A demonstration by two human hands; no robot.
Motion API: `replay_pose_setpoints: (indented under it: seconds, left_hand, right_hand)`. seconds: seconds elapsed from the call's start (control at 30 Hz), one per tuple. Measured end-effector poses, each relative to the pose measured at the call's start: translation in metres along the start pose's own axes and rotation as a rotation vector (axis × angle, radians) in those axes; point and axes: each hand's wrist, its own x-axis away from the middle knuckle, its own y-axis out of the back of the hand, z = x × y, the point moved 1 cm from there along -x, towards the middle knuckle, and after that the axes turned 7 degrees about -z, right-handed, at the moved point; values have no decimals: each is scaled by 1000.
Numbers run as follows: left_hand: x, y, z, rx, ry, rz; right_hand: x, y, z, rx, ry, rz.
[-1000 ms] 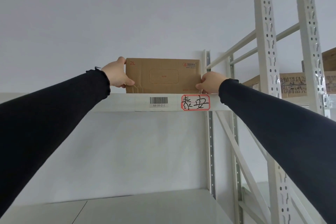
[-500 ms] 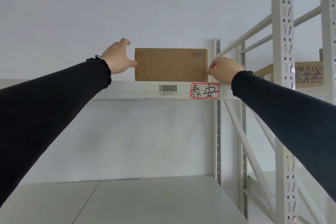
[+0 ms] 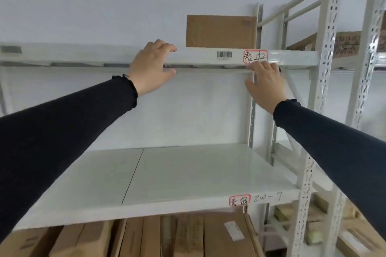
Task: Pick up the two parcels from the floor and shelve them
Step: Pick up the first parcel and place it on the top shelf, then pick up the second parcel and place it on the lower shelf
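Head view, only one cam. Whole frame is motion-blurred, so small print is unreadable: the barcode sticker [image 3: 224, 54] on the front lip of the upper shelf [image 3: 83, 53] shows bars but no legible digits, and the red-bordered label [image 3: 255, 56] beside it carries handwritten characters, soft at the edges. Parcel [image 3: 221, 31] stands on that upper shelf at its right end, just beside the rear upright [image 3: 258, 27]; its bottom edge is cut off by the shelf lip, so can't tell how it rests. Looks like plain brown cardboard, flat rectangular face toward the cam, faint tape or crease marks on it, print too smeared to read. Only this one parcel shows up there.

Left hand [image 3: 151, 67] is in front of the shelf lip, left of the parcel and apart from it, fingers spread and loosely curled, holding nothing. Right hand [image 3: 265, 86] is below the red-bordered label, fingertips overlapping the lip's lower edge, probably touching it, though blur hides contact; palm open, nothing in it. Both wrists in dark sleeves.

Middle shelf [image 3: 188, 173] is a bare white board w/ a second red-bordered label [image 3: 239, 201] and scrawled writing on its front edge. Below, cardboard boxes [image 3: 146, 238] are cut off by the frame bottom. More boxes [image 3: 344, 45] on the next rack to the right, partly hidden by the perforated post [image 3: 329, 48].
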Motion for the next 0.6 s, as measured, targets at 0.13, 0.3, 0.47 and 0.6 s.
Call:
replay_pose_setpoints:
  seconds: [0.13, 0.3, 0.47, 0.6]
  left_hand:
    - [94, 0, 8, 0, 16, 228]
    - [202, 1, 7, -20, 17, 453]
    - [294, 14, -13, -63, 69, 655]
    - [368, 32, -41, -35, 169, 773]
  right_hand:
    - [98, 2, 44, 27, -21, 281]
    - [198, 12, 80, 71, -55, 559]
    - [277, 36, 109, 68, -91, 712]
    - [350, 63, 133, 39, -101, 826]
